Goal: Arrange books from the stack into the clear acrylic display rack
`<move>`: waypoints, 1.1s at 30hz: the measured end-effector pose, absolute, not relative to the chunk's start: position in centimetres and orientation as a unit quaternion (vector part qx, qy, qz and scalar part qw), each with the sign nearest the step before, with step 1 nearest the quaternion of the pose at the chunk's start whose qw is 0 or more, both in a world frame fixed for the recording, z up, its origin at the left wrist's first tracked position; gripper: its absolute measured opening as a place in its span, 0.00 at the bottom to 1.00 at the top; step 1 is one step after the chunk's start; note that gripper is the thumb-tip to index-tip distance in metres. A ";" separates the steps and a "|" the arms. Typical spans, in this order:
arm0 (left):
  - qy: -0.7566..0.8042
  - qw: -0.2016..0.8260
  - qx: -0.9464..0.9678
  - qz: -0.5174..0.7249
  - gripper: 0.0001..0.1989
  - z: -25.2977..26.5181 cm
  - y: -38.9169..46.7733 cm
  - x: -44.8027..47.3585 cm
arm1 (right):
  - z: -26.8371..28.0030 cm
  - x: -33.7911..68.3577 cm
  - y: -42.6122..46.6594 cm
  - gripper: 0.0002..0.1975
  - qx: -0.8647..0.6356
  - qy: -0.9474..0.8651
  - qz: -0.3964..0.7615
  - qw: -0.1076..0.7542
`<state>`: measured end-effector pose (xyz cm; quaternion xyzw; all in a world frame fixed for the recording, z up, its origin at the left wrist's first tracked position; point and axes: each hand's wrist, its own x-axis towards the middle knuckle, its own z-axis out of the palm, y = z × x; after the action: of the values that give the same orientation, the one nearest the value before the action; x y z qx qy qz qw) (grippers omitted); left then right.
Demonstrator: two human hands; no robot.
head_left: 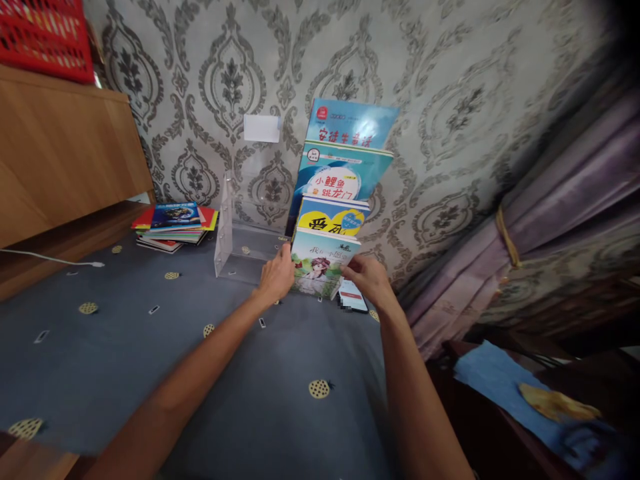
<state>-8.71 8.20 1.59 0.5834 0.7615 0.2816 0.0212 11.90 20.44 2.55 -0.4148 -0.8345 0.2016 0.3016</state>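
A clear acrylic book rack (224, 230) with stepped tiers stands against the wall. Several picture books fill its right side in rising rows: a blue one (355, 120) at the top, a teal one (370, 163) below, then a yellow and blue one (357, 223). Lowest and frontmost is a pale green picture book (320, 257) with a drawn figure on its cover. My left hand (278, 275) is closed at this book's left edge. At its right edge, my right hand (369, 280) grips with thumb and fingers bent; the fingertips are partly hidden.
A phone (354, 298) with a lit screen lies under my right hand. Left of the rack sits a stack of books (175, 223). A white cable (55, 258), a wooden cabinet (65, 147) and a red basket (45, 40) are further left. A purple curtain (465, 280) hangs at right.
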 end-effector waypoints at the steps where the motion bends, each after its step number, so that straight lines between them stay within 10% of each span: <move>1: 0.762 0.019 0.584 0.279 0.16 1.6 8.2 -8.7 | 2.6 11.9 20.4 0.08 -0.416 -0.835 0.199 0.301; 33: 0.729 0.010 0.610 0.311 0.26 0.7 8.6 -9.2 | 2.6 11.7 20.2 0.10 -0.414 -0.825 0.231 0.309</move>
<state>-9.19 8.64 0.68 0.6102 0.7286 0.3110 0.0100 11.66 20.15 2.59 -0.4139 -0.8245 0.2310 0.3090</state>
